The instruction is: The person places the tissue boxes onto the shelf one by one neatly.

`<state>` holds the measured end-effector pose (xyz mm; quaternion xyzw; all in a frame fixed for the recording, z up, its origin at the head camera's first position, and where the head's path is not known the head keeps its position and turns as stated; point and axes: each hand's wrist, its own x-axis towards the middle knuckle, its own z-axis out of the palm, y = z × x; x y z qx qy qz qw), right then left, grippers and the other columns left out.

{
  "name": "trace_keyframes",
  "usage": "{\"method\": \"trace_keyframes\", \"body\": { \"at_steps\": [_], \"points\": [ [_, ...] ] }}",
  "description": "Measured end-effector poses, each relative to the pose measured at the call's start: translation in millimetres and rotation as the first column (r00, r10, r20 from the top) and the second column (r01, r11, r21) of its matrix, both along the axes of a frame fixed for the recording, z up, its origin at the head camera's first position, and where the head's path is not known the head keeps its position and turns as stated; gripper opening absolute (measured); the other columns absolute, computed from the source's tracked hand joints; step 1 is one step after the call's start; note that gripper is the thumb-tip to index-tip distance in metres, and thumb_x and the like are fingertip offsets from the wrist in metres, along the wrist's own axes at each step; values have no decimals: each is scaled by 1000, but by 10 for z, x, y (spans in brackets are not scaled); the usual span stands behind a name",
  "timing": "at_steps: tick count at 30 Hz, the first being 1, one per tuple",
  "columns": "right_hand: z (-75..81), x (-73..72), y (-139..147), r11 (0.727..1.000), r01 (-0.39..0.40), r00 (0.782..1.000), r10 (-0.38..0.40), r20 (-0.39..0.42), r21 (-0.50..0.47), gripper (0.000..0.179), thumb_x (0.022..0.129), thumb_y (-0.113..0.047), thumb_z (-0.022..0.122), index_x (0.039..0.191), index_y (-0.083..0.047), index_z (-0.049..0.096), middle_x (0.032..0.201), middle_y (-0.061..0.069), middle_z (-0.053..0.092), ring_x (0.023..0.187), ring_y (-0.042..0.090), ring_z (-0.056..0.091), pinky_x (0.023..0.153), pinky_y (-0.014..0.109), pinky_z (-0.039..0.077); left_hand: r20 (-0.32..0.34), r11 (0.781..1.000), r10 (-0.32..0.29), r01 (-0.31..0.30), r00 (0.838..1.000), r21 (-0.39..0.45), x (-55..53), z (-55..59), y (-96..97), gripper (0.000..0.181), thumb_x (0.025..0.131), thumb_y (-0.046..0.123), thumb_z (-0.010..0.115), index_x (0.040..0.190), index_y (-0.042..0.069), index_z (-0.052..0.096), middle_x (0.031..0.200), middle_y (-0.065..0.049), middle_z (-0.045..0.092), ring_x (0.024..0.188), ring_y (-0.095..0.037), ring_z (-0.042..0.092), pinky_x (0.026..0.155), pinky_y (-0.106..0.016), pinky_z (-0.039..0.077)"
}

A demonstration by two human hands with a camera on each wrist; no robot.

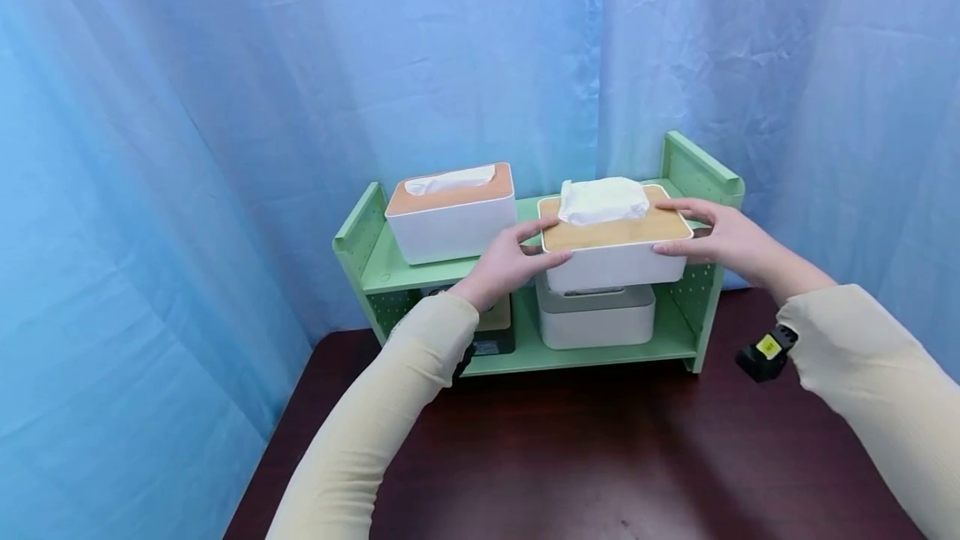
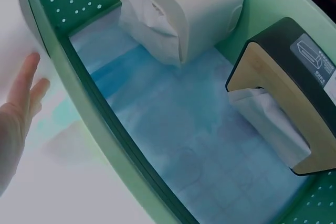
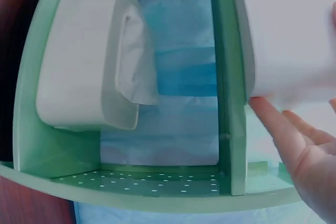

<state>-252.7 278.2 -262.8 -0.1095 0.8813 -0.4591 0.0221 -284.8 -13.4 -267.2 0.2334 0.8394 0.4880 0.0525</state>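
A white tissue box (image 1: 615, 267) with a light wooden lid and a tissue sticking up is at the right part of the upper shelf, its front jutting over the edge. My left hand (image 1: 513, 265) grips its left end, thumb on the front and a finger on the lid. At the other end, my right hand (image 1: 723, 240) holds it the same way. In the left wrist view, fingers of the left hand (image 2: 18, 114) touch the white box side. The right wrist view has the right hand (image 3: 304, 156) against the box's lower corner.
A green two-tier rack (image 1: 420, 277) stands on a dark red table (image 1: 585, 448). Left on its top is a tissue box with a brown lid (image 1: 453, 227). Below are a grey-white tissue box (image 1: 596, 327) and a black one with a wooden face (image 2: 294, 98). Blue curtains (image 1: 480, 48) hang behind.
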Motion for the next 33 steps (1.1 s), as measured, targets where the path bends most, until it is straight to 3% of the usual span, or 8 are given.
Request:
{"method": "trace_keyframes", "body": {
  "at_steps": [4, 12, 22, 29, 33],
  "points": [
    [31, -60, 6, 999, -10, 999, 12, 43, -41, 79, 89, -33, 66, 152, -16, 21, 156, 24, 12, 131, 39, 40, 94, 41, 49, 8, 1000, 23, -23, 1000, 14, -55, 22, 31, 54, 87, 29, 69, 138, 22, 51, 147, -2, 42, 121, -27, 56, 88, -33, 53],
    [23, -120, 12, 1000, -18, 999, 18, 36, 2, 82, 89, -28, 67, 153, -16, 18, 155, 26, 12, 131, 42, 37, 82, 24, 49, 45, 1000, 19, -20, 999, 23, -153, 36, 55, 53, 87, 26, 69, 137, 20, 52, 147, -1, 42, 124, -28, 53, 87, -33, 53],
    [58, -191, -72, 992, 34, 998, -26, -64, 120, 80, 88, -23, 68, 151, -8, 22, 149, 33, 23, 125, 50, 42, 88, 47, 49, -55, 997, 37, -40, 998, -62, -264, -23, 103, 59, 87, 15, 68, 142, 21, 46, 151, -3, 36, 129, -31, 48, 92, -35, 51],
    [6, -292, -95, 991, 77, 995, -69, -71, 111, 81, 88, -18, 68, 152, -8, 19, 145, 38, 22, 129, 51, 35, 95, 57, 41, -98, 995, 61, -68, 993, -67, -306, -76, 181, 63, 88, 7, 66, 145, 18, 41, 152, -5, 34, 130, -31, 46, 93, -34, 50],
    [-27, -327, -103, 989, 112, 991, -102, -91, 102, 84, 88, -19, 68, 152, -8, 15, 145, 38, 22, 128, 51, 36, 95, 58, 41, -149, 989, 82, -99, 985, -111, -313, -69, 223, 63, 88, 7, 65, 145, 17, 40, 150, -6, 37, 128, -30, 48, 94, -33, 49]
  ]
}}
